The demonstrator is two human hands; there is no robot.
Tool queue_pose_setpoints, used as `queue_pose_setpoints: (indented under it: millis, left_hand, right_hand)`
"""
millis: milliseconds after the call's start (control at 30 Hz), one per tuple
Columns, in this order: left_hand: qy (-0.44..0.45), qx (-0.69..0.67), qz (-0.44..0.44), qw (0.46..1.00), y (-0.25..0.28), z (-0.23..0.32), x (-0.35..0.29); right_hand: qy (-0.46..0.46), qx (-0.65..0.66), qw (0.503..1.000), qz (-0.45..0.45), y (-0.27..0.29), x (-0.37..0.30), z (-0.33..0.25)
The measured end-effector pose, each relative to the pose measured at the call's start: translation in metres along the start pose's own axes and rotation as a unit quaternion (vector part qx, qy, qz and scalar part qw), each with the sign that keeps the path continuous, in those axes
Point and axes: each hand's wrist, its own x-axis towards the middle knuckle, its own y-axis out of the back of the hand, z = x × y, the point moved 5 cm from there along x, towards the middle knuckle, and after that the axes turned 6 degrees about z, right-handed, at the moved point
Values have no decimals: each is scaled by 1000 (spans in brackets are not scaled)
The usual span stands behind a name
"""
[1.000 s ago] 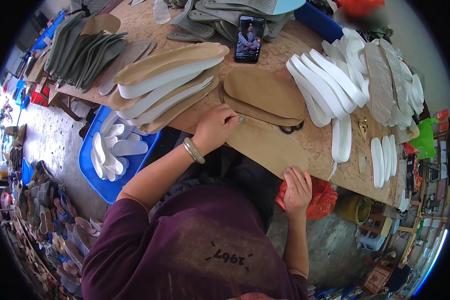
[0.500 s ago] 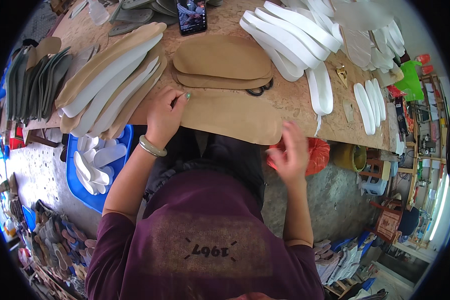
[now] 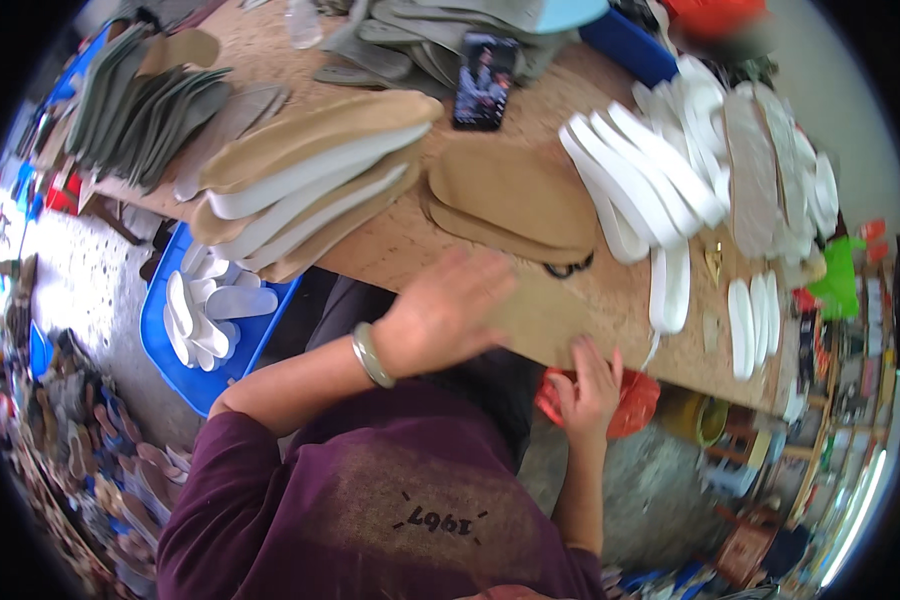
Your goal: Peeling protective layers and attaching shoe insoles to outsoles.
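A tan, sole-shaped sheet [image 3: 545,318] lies at the table's front edge, its left part covered by my left hand [image 3: 455,308]. That hand is stretched flat across it, the fingers extended and slightly blurred by motion. At the sheet's right end, my right hand [image 3: 592,388] rests its fingertips by the edge, thumb apart and nothing gripped. Just beyond lies a stack of tan sole-shaped sheets [image 3: 510,195], with black scissor handles [image 3: 570,268] poking out from under it. To the left, tan sheets and white soles [image 3: 315,155] are piled in alternation.
White soles [image 3: 640,175] crowd the right of the table [image 3: 370,245], near smaller white ones [image 3: 755,320]. Grey soles [image 3: 150,115] stand far left. A phone [image 3: 485,82] leans at the back. Below are a blue bin [image 3: 165,345] of white pieces and a red bag [image 3: 630,402].
My left hand has left the sheet's left end and swept right over it, opening flat. My right hand has come to the sheet's right end. The whole view has shifted and tilted.
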Motion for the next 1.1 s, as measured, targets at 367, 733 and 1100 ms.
queue_pose_setpoints:
  millis: [367,733,1100]
  left_hand:
    - [-87,100,-81,988,-22,11,-25]
    - [121,192,259,939,247,-56,26]
    - [292,365,93,879,251,-217,-24]
  right_hand:
    - [-72,74,983,153,29,4,4]
    - [-120,116,961,220,17,-1,14]
    - [-117,160,966,164,3,46,-12]
